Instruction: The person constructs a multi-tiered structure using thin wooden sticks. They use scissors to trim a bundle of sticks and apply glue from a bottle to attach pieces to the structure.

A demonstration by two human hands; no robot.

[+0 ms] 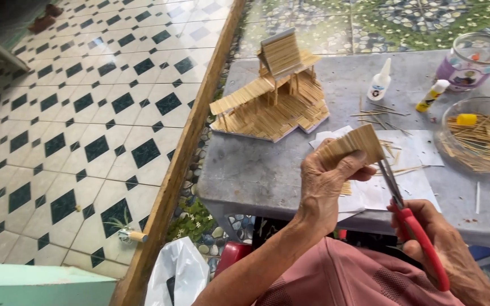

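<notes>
- The left hand point(329, 180) has its fingers point(351, 165) curled tight around a small panel of glued sticks point(351, 144), thumb pressed on its lower edge, wrist bent upward above the counter point(256, 170).
- The right hand point(446, 249) grips the red-handled scissors point(406, 212), fingers closed through the loops, blades at the panel's right edge.
- A stick model house point(273, 93) stands well apart, further back.
</notes>
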